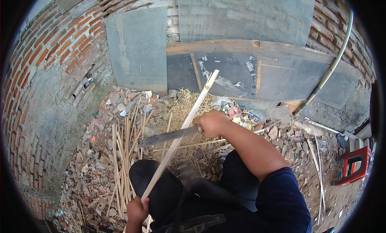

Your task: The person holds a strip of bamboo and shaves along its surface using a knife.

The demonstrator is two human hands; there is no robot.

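A long pale bamboo strip (167,156) slants up and away from my left knee, with a rough knot near its far end. My left hand (138,210) is closed around its near end. In my right hand (213,123) is the handle of a machete (169,137), whose wide grey blade points left and crosses the strip about midway. Motion slightly blurs the blade; I cannot tell how deep its edge sits in the bamboo. Beside my left knee lies a loose bundle of split bamboo strips (121,164).
Rubble and litter cover the ground, with a heap of shavings (187,102) ahead. A brick wall (52,52) rises at left; dark panels (289,78) lean at the back. A bamboo pole (327,72) leans at right, near a red plastic stool (354,166).
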